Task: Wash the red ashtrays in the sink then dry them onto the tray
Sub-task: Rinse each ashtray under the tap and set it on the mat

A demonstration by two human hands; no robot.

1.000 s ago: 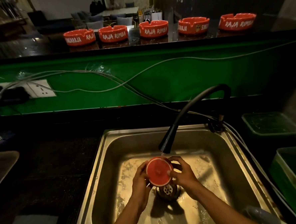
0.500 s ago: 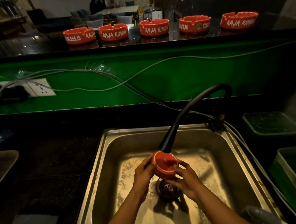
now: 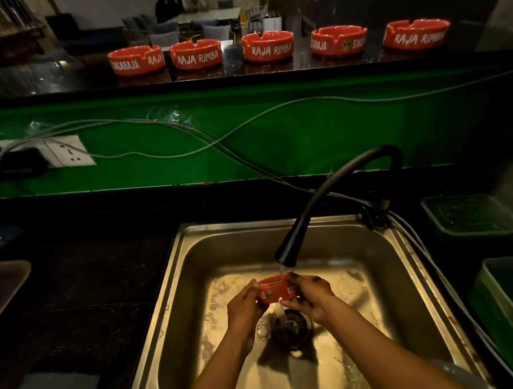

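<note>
So the red ashtray [image 3: 275, 289] sits level and open side up right under the faucet [image 3: 287, 252] stream, over the drain in the sink [image 3: 194, 276], pinched from both sides: left hand [image 3: 244, 307] at its 9 o'clock and right hand [image 3: 311, 296] at its 3, fingers curled snug on the rim. Being round, it has no real long axis, and neither hand is nearer. Count-wise that's one ashtray in hand plus five ashtrays [image 3: 268, 46] lined up on the ledge at 12 o'clock.

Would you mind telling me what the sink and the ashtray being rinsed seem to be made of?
Sink: brushed stainless steel, judging by its dull grey metallic sheen. Ashtray: probably glazed ceramic or glass, glossy red with printed white lettering; the look leaves it open.
</note>
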